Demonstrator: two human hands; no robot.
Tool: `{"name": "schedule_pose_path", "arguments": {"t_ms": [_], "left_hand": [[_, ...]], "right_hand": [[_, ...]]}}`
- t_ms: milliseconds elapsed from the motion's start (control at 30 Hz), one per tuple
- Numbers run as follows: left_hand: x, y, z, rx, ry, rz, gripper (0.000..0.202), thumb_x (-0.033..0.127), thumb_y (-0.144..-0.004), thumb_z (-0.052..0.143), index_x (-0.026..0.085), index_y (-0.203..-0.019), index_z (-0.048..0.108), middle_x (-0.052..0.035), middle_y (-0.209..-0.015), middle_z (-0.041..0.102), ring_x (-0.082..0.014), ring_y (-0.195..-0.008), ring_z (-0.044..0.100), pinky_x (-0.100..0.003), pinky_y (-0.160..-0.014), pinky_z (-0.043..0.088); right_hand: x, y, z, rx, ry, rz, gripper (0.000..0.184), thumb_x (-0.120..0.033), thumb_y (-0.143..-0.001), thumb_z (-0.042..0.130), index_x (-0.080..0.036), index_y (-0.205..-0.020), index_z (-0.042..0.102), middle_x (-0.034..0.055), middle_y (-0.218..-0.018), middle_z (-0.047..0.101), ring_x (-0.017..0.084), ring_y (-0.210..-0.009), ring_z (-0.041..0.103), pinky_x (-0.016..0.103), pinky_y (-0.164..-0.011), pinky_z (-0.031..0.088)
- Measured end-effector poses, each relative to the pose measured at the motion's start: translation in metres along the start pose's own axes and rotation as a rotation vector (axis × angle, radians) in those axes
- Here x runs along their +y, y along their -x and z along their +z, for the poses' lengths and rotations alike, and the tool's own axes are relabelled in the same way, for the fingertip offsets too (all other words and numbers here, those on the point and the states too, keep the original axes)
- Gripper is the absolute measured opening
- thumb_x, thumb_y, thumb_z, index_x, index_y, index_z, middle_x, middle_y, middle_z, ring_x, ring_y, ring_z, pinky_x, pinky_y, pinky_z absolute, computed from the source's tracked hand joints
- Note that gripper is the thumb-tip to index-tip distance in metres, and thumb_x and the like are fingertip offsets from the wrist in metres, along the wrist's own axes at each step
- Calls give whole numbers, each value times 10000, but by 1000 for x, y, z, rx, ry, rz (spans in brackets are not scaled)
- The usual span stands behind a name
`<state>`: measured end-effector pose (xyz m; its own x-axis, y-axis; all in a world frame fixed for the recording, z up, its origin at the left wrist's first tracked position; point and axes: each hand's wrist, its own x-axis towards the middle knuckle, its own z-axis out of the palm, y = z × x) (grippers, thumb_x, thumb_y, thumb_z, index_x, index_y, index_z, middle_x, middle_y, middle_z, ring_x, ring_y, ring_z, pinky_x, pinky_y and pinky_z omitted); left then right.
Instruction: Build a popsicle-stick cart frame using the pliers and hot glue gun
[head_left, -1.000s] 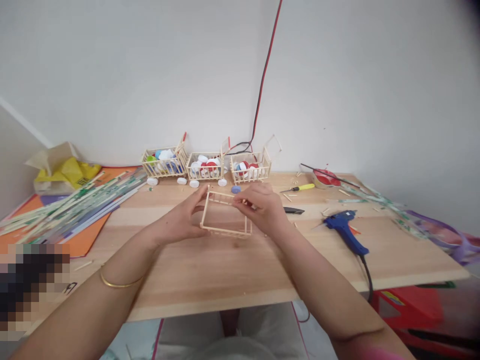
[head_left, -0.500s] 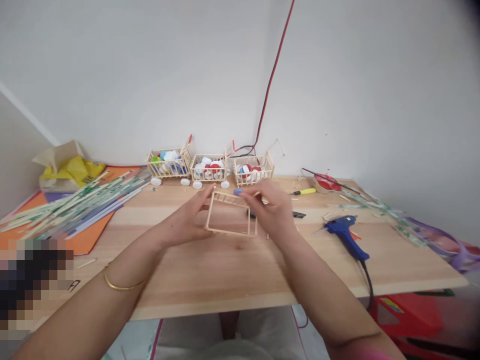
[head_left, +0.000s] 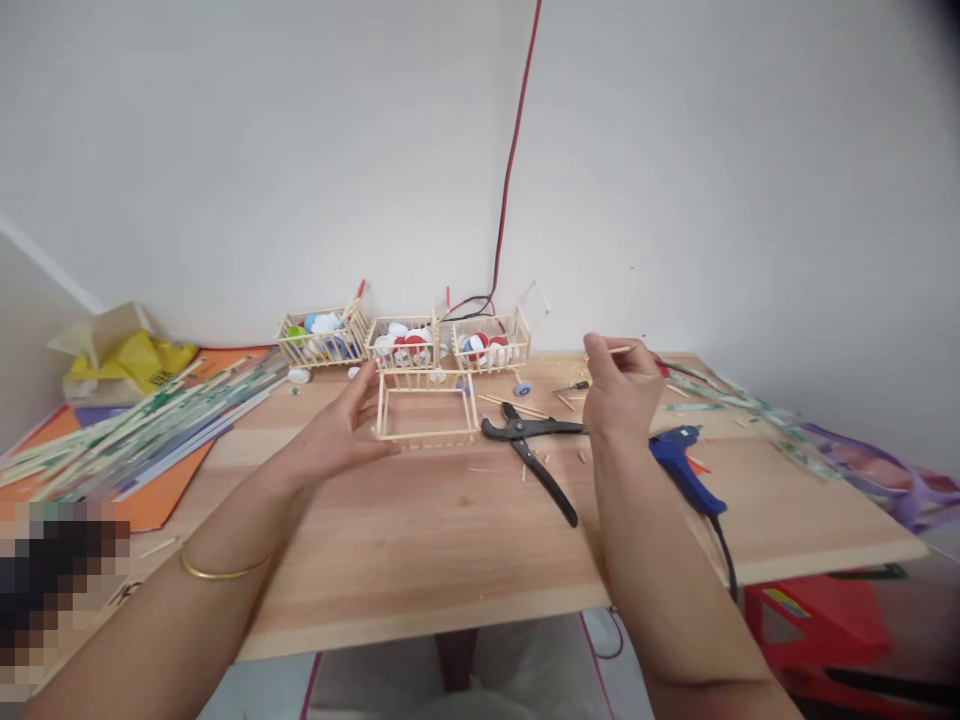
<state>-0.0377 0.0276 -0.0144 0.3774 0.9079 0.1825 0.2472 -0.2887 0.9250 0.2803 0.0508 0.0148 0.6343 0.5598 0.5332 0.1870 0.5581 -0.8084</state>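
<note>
My left hand (head_left: 337,430) grips the left end of a small open frame of thin wooden sticks (head_left: 426,436), thumb below and fingers behind. The frame is tilted so that its rectangular opening faces me. To the right, my right hand (head_left: 622,390) is raised above the table, fingers closed in a pinch on a short wooden stick (head_left: 619,350). Between the hands lie open black-handled pliers (head_left: 551,485). A purple round wheel (head_left: 523,389) sits beyond them, beside several loose sticks. Behind the frame stand three little stick carts (head_left: 491,350) filled with coloured caps.
A blue glue gun (head_left: 691,472) lies right of my right forearm, its cord over the table edge. Bundled sticks (head_left: 180,420) cover an orange sheet (head_left: 176,490) at left, near a yellow bag (head_left: 135,360). A red-and-black cable (head_left: 510,160) runs up the wall.
My right hand has left the frame and moved right, now with a short stick in its fingers. My left hand keeps the frame, which has shifted left. The pliers have come into fuller view.
</note>
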Motion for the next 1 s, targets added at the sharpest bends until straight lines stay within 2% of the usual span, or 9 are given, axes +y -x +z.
{"name": "schedule_pose_path", "arguments": {"t_ms": [133,233,333,500,567,633,833,1000], "left_hand": [[-2,-1,-1,4,-10,-1,1167,282,-614,787,307,-1472,-4,-98,-1557,112,-292,-1405,168,-477,-1093,284],[-7,0,-1,-3,-46,17,1150,302,-625,782,315,-1473,7,-78,-1561,107,-293,-1403,175,-447,-1098,297],[-10,0,0,0,-89,40,1131,316,-631,777,308,-1476,26,-69,-1562,110,-295,-1399,187,-422,-1102,300],[-5,1,6,34,-255,73,1084,290,-655,744,278,-1479,41,-107,-1553,123,-307,-1386,225,-454,-1097,305],[0,2,11,54,-361,124,1057,265,-665,728,271,-1478,51,-125,-1541,152,-314,-1379,240,-482,-1092,305],[5,3,19,97,-462,190,1044,241,-667,720,270,-1473,56,-135,-1518,203,-310,-1370,253,-499,-1084,312],[16,12,47,227,-614,348,958,179,-725,654,265,-1461,47,-156,-1462,271,-297,-1354,267,-501,-1039,369],[20,15,55,264,-690,400,882,221,-773,621,231,-1456,63,-186,-1443,287,-312,-1347,273,-518,-1054,343]], "right_hand": [[6,-11,-5,88,-110,25,234,-373,-708,696,-178,-733,569,-75,-550,495,76,-519,468,235,-577,408],[7,-12,-6,62,-140,14,219,-372,-729,677,-184,-727,565,-74,-569,503,69,-526,477,228,-586,414],[2,-2,-2,-101,-10,-32,167,-349,-755,661,-188,-744,617,-57,-586,542,81,-552,504,232,-595,427],[-11,32,11,-550,213,-204,117,-309,-793,628,-208,-766,680,15,-764,664,140,-692,601,273,-635,472],[-15,45,17,-662,278,-271,108,-297,-798,635,-213,-750,682,23,-769,678,155,-733,609,279,-654,473],[-18,56,22,-720,331,-313,109,-301,-795,649,-214,-737,678,22,-741,680,159,-716,600,282,-651,464],[-19,76,34,-725,442,-424,169,-355,-819,631,-210,-750,685,13,-666,664,145,-616,569,281,-633,411],[-16,85,42,-705,477,-386,200,-395,-806,638,-209,-848,698,18,-675,676,145,-612,589,275,-648,415]]}}
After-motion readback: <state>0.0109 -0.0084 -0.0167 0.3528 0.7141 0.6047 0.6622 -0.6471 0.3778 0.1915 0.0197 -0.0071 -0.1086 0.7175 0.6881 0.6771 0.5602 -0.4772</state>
